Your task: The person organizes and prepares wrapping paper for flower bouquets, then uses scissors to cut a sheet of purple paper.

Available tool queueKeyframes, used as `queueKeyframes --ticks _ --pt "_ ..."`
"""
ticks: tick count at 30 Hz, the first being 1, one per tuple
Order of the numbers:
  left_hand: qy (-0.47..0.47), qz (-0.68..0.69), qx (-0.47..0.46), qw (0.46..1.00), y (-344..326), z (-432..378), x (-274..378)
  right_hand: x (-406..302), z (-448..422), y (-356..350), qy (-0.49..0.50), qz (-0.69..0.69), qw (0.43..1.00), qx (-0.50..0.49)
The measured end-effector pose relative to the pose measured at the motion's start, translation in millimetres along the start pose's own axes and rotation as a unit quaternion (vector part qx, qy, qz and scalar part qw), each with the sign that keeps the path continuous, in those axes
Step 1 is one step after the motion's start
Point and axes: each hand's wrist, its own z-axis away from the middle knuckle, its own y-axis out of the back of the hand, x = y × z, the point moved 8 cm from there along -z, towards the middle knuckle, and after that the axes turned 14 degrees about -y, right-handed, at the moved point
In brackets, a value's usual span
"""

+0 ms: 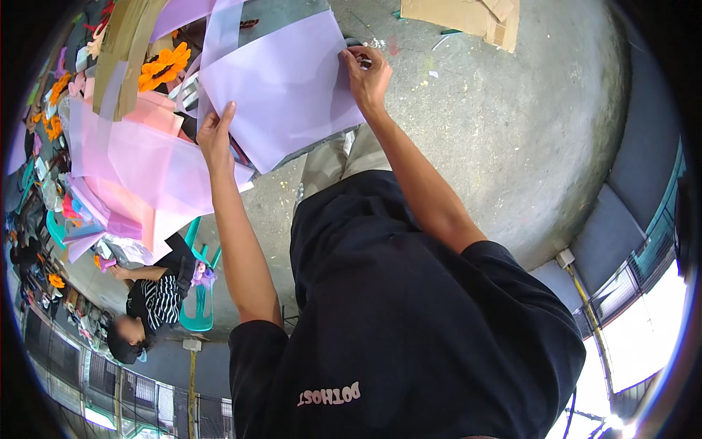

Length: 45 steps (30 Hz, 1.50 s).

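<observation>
A lilac wrapping sheet is spread out before me, tilted, over a dark-edged surface. At its right edge, my right hand pinches it between thumb and forefinger. My left hand holds the lower left edge, the thumb lying along the sheet. To the left, pink and lilac translucent sheets lie overlapping in a loose pile. An orange fabric flower with a dark centre is just above that pile. Beside it runs a long cardboard strip with tape on it.
Flattened cardboard rests on the concrete floor at the upper right. Another person, in a striped top, works at the lower left by a green plastic chair. Flowers and craft materials crowd the far left.
</observation>
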Motion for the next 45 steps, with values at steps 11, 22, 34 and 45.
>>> queueKeyframes --ticks 11,22,34,45 --pt "-0.032 -0.001 -0.004 0.999 -7 4 3 -9 11 -1 0.064 -0.022 0.998 0.006" --pt "-0.037 -0.036 0.015 0.999 -9 5 2 -11 12 -1 0.088 -0.003 0.996 0.027" --pt "-0.046 -0.038 0.031 0.998 -14 5 9 -15 13 -1 0.11 0.039 0.992 0.04" --pt "-0.045 -0.024 0.029 0.998 -15 7 9 -13 18 -3 0.109 0.008 0.993 0.051"
